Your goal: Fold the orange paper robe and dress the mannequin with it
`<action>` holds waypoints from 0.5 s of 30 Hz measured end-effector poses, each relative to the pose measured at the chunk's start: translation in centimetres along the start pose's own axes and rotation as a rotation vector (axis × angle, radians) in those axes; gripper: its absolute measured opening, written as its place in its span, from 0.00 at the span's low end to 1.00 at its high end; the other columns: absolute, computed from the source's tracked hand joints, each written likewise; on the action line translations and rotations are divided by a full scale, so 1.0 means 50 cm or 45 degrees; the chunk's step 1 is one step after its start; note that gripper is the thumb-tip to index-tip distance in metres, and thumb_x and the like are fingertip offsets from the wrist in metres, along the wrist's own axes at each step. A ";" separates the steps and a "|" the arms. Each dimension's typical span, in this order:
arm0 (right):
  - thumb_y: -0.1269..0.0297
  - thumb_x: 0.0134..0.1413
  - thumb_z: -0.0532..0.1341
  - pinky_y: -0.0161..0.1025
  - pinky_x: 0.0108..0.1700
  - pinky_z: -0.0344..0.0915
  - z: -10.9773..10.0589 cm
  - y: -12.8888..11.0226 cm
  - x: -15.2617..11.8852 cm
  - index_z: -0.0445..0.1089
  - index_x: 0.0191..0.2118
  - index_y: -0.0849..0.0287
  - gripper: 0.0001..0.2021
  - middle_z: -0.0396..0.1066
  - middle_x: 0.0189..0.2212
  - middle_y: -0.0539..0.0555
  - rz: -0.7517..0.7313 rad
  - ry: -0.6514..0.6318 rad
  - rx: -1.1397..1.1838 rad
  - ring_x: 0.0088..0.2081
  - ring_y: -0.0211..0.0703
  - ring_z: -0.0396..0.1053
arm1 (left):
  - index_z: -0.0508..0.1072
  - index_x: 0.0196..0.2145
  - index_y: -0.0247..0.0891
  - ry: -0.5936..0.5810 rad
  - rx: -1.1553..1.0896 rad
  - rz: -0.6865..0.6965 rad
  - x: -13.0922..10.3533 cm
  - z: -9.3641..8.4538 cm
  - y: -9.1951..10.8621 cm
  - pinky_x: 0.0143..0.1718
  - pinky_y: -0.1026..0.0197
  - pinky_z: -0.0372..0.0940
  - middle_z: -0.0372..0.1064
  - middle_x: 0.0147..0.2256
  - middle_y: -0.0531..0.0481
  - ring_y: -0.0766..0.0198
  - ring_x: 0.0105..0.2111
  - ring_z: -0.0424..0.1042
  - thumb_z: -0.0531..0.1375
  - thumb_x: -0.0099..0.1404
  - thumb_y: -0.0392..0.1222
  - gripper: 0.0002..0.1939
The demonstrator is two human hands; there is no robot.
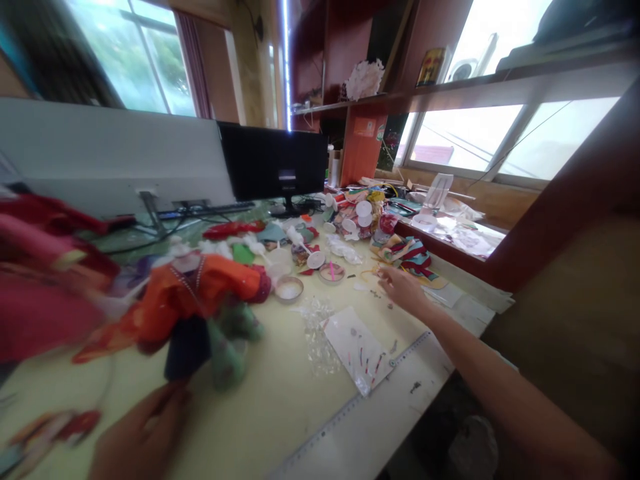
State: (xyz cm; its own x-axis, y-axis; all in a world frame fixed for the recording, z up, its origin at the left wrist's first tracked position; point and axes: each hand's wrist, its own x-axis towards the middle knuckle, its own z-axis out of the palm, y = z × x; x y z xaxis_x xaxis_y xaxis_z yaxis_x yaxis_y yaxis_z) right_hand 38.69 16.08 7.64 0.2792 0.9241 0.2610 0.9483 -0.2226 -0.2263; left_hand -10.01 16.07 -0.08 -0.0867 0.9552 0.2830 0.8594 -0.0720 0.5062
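Observation:
My right hand (401, 288) reaches over the right side of the pale table, its fingers pinched together beside a thin yellow loop (370, 272); whatever they hold is too small to name. At the lower left, my left hand (145, 430) is blurred, with its fingers curled near the lower edge of dark blue cloth (187, 350). That cloth belongs to a small orange outfit (175, 297) with green legs (227, 353). Two small round dishes, one with white contents (289, 289) and one with a pink stick (331, 272), stand mid-table.
A white card (356, 347) with small coloured strips lies beside clear plastic (317, 333). A long ruler (345, 410) runs along the front edge. Behind are fabric scraps (407, 257) and a black monitor (275, 162). Red cloth (45, 287) fills the left.

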 end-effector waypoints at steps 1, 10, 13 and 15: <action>0.63 0.53 0.57 0.36 0.39 0.58 0.003 -0.017 -0.025 0.65 0.46 0.59 0.14 0.70 0.37 0.55 -0.065 -0.090 0.010 0.38 0.45 0.66 | 0.75 0.34 0.43 -0.064 -0.015 -0.021 0.001 -0.007 0.008 0.29 0.66 0.67 0.76 0.31 0.55 0.60 0.31 0.75 0.55 0.52 0.52 0.16; 0.52 0.40 0.63 0.40 0.43 0.56 0.025 -0.113 -0.165 0.55 0.58 0.61 0.38 0.65 0.44 0.62 -0.286 -0.432 -0.031 0.44 0.53 0.63 | 0.74 0.35 0.41 -0.157 -0.099 -0.073 0.000 -0.023 0.037 0.32 0.65 0.66 0.76 0.32 0.51 0.59 0.33 0.74 0.53 0.52 0.52 0.19; 0.55 0.43 0.62 0.40 0.43 0.56 0.025 -0.113 -0.166 0.55 0.57 0.61 0.35 0.64 0.45 0.62 -0.274 -0.446 -0.049 0.44 0.52 0.63 | 0.73 0.36 0.41 -0.152 -0.139 -0.074 -0.002 -0.021 0.031 0.30 0.67 0.66 0.76 0.33 0.51 0.60 0.33 0.74 0.54 0.52 0.52 0.18; 0.56 0.44 0.61 0.40 0.43 0.56 0.025 -0.111 -0.164 0.55 0.57 0.61 0.33 0.63 0.45 0.61 -0.266 -0.446 -0.053 0.44 0.52 0.63 | 0.74 0.36 0.41 -0.150 -0.156 -0.051 -0.003 -0.020 0.028 0.29 0.69 0.66 0.76 0.33 0.52 0.61 0.32 0.74 0.54 0.52 0.51 0.17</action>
State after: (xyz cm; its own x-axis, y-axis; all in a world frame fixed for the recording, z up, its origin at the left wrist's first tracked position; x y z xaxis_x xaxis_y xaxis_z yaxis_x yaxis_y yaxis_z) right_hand 30.95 10.11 5.58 0.0186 0.9990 -0.0400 0.9864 -0.0248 -0.1622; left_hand -9.28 15.55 1.41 -0.0538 0.9845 0.1667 0.7878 -0.0607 0.6129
